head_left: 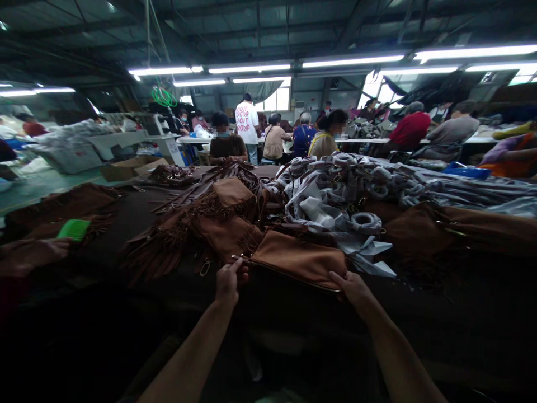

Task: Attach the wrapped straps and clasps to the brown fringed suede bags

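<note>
A brown pouch bag (300,258) with a zipper along its near edge is stretched between my hands at the table's front. My right hand (351,286) grips its right end, thumb on top. At the left corner, my left hand (229,280) is closed in a pinch on a small shiny metal piece (237,257); whether that is a zipper pull or a clasp I cannot tell. Just beyond lie more brown fringed bags (224,232). A metal hook (205,267) rests on the dark cloth left of my left hand.
Plastic-wrapped straps and rings (348,179) are heaped at the right back. Another brown bag (415,229) lies right. At the left, another person's hand (36,254) holds a green comb (74,229) over fringe. A person (226,140) sits across the table; others work behind.
</note>
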A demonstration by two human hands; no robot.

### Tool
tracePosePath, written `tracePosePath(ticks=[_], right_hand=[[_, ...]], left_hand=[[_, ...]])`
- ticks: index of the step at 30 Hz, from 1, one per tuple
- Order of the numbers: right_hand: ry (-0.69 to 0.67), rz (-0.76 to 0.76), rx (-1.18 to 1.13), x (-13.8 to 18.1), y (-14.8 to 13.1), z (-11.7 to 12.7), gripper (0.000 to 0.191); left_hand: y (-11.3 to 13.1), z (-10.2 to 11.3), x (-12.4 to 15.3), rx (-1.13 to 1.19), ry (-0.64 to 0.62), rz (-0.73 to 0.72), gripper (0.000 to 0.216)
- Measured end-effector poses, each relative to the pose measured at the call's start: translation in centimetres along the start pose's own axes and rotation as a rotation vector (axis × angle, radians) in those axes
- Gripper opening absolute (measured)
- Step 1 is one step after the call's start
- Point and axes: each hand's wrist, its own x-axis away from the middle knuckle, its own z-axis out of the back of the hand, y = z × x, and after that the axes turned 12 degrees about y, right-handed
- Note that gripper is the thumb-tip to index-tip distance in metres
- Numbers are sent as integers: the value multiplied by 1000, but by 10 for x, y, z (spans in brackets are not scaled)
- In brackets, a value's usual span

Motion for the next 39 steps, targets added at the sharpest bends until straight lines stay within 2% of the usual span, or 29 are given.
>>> tracePosePath(ticks=[2,3,4,6,7,8,9,11,13,15,17,19,20,21,23,25,28,29,31,33,34,37,39], right_hand=[[-14,12,34,-3,3,-2,26],[-15,19,49,-5,4,-3,26],[-12,22,66,-6,5,-3,26],[-7,24,89,-6,6,-4,26],[-11,23,91,-7,6,-5,27],[-19,20,88,-7,5,-5,28],[-31,20,84,-7,4,-5,29],[-58,36,98,-5,0,-3,30],[-73,52,177,0,-6,2,31],[-1,89,374,10,-13,11,36],[249,203,618,24,-22,20,45],[494,464,776,37,-32,24,48],[536,624,811,42,-37,23,48],[515,772,832,44,-42,20,47],[363,952,884,41,-48,8,45],[269,921,983,30,-48,-4,32],[250,781,1079,13,-44,-15,27],[258,754,1078,9,-43,-15,26],[282,712,1051,4,-43,-14,24],[314,672,1021,4,-46,-13,26],[344,671,1001,4,-47,-14,27],[460,738,908,7,-51,-16,29],[493,751,855,8,-52,-18,29]], left_hand=[[3,8,-9,-80,-15,-77,19],[4,12,-9,-140,10,-165,20],[4,14,-5,-212,61,-303,23],[4,13,10,-362,151,-708,28],[4,9,21,-429,127,-934,31],[3,3,32,-491,34,-1146,32],[1,-5,43,-558,-149,-1309,32],[-1,-25,57,-716,-569,-1471,30],[-3,-46,62,-840,-813,-1462,24],[-3,-62,58,-904,-871,-1395,13],[-2,-73,54,-910,-825,-1355,7],[0,-78,53,-876,-730,-1358,10],[0,-80,54,-858,-690,-1367,12],[1,-82,56,-844,-664,-1376,14],[2,-83,61,-825,-647,-1397,14],[2,-81,67,-789,-624,-1430,13],[-2,-72,77,-685,-639,-1519,27],[-5,-69,81,-656,-703,-1543,27],[-13,-66,86,-646,-912,-1541,20],[-21,-70,88,-695,-1071,-1456,22],[-26,-74,87,-723,-1100,-1393,25],[-36,-92,78,-735,-1064,-1205,36],[-39,-106,72,-658,-1090,-1041,37]])
